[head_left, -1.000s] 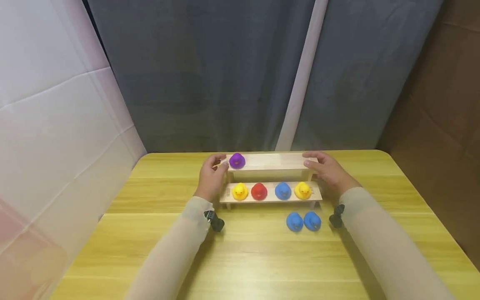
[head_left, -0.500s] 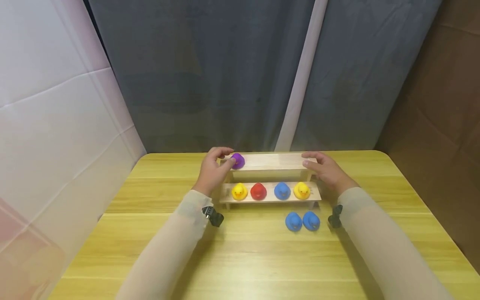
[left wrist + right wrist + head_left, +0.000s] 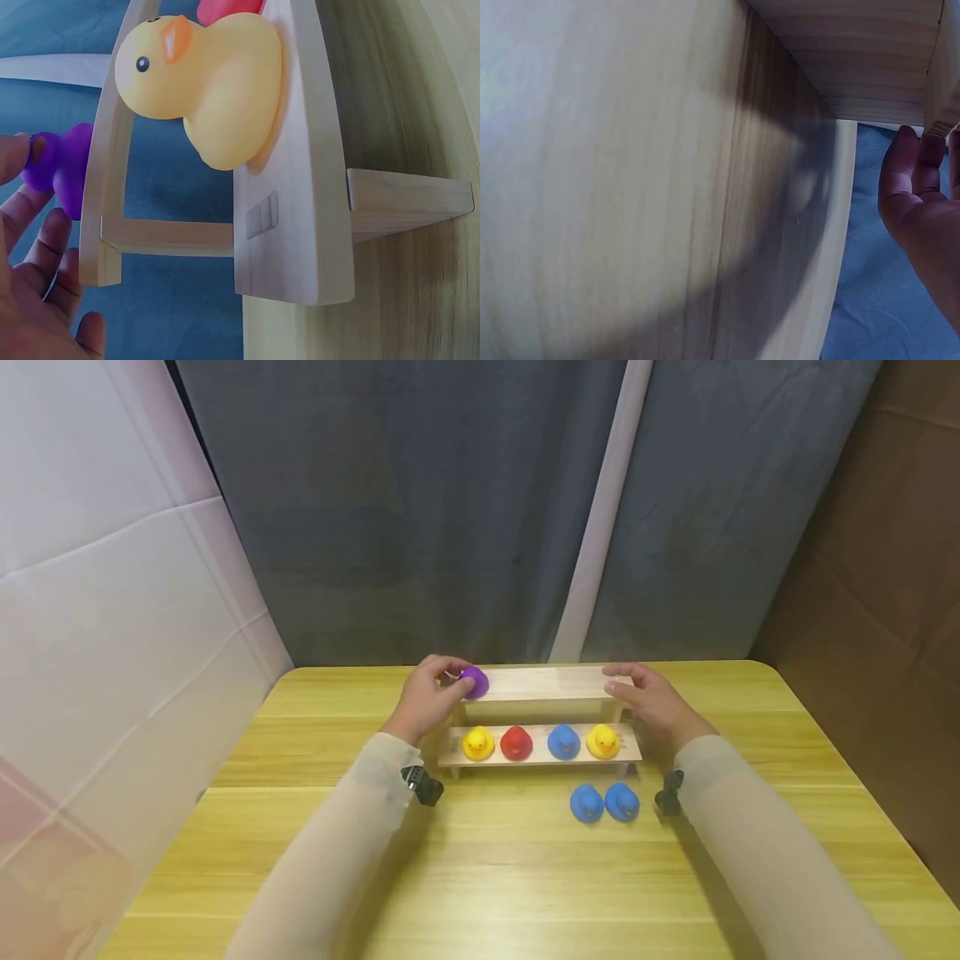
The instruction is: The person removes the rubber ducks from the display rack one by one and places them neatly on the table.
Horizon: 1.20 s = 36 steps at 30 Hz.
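At the left end of the upper tier of a two-tier wooden shelf (image 3: pixel 547 683), my left hand (image 3: pixel 429 697) pinches a purple rubber duck (image 3: pixel 476 680) between thumb and fingers. The left wrist view shows the thumb on the purple duck's head (image 3: pixel 46 161), while the other fingers curl loosely beneath. My right hand (image 3: pixel 660 700) grips the right end of the upper tier, thumb at the front edge and fingers behind. In the right wrist view its fingertips (image 3: pixel 905 146) meet the shelf's end. On the lower tier sit a yellow duck (image 3: pixel 478 743), a red duck (image 3: pixel 516 743), a blue duck (image 3: pixel 564 742) and another yellow duck (image 3: pixel 603 742).
Two blue ducks (image 3: pixel 587 803) stand side by side on the wooden table (image 3: pixel 480 877), in front of the shelf's right part. A grey curtain (image 3: pixel 412 527) hangs behind the table. White cloth (image 3: pixel 127 577) lines the left side, brown cloth (image 3: pixel 870 568) the right.
My left hand has moved from the shelf's left end onto the purple duck and now pinches it. My right hand stays at the shelf's right end.
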Each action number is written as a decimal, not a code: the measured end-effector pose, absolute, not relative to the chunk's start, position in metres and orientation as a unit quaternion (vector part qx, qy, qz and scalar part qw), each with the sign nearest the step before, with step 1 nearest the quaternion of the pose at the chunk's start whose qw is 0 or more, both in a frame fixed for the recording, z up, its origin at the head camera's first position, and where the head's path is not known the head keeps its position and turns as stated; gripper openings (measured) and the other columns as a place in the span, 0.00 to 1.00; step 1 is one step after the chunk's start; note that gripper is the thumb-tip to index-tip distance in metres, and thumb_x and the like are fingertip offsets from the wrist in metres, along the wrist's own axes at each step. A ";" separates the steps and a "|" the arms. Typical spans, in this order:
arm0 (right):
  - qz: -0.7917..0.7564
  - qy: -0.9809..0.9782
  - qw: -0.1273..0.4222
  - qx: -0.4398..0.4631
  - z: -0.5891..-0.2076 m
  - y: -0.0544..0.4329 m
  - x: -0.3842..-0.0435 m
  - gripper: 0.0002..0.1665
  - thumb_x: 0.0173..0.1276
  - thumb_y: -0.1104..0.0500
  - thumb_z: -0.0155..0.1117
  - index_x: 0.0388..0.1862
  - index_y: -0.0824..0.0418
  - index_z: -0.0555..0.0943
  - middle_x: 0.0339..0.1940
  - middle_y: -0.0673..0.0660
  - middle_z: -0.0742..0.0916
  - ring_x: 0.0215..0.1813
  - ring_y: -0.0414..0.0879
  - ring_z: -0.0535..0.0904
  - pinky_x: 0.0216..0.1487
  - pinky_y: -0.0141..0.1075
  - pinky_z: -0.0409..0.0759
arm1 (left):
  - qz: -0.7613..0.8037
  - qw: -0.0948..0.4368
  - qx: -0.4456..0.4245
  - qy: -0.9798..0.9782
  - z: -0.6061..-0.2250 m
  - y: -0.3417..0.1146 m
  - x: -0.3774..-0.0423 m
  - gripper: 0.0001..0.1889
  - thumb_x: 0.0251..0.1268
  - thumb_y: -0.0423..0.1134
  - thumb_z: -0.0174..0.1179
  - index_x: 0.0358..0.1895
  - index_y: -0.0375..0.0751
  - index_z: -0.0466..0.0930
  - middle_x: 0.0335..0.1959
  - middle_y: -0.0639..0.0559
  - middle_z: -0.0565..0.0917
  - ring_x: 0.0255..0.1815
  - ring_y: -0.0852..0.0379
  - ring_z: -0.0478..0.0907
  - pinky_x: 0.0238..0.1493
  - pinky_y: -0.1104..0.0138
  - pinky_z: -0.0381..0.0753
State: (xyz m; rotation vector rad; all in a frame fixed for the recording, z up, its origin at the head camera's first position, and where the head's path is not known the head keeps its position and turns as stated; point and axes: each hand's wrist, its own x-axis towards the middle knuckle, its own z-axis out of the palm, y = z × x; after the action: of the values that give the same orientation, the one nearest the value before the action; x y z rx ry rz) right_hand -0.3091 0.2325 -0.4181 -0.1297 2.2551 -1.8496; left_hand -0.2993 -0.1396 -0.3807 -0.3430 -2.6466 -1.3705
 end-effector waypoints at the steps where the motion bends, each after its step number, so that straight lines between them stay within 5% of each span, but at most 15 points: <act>1: -0.627 0.770 0.111 -0.044 -0.418 0.233 -0.309 0.29 0.82 0.53 0.61 0.76 0.59 0.69 0.84 0.60 0.64 0.80 0.64 0.64 0.80 0.63 0.60 | -0.454 0.071 -0.115 -0.881 -0.380 -0.139 -0.300 0.16 0.73 0.43 0.65 0.57 0.38 0.85 0.52 0.43 0.80 0.54 0.45 0.74 0.59 0.54 0.77; 36: -0.623 0.774 0.105 -0.038 -0.423 0.231 -0.313 0.30 0.80 0.50 0.63 0.75 0.57 0.71 0.82 0.61 0.68 0.77 0.64 0.68 0.79 0.60 0.63 | -0.506 -0.003 -0.177 -0.844 -0.370 -0.106 -0.233 0.07 0.71 0.40 0.68 0.49 0.47 0.87 0.51 0.53 0.82 0.59 0.50 0.77 0.65 0.47 0.77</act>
State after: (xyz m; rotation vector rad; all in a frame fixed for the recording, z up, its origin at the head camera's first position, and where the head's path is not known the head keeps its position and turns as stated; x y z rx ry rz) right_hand -0.3132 0.2308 -0.4228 -0.1108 2.2803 -1.8373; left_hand -0.2332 -0.1058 -0.3697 -0.5567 -2.6584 -1.5914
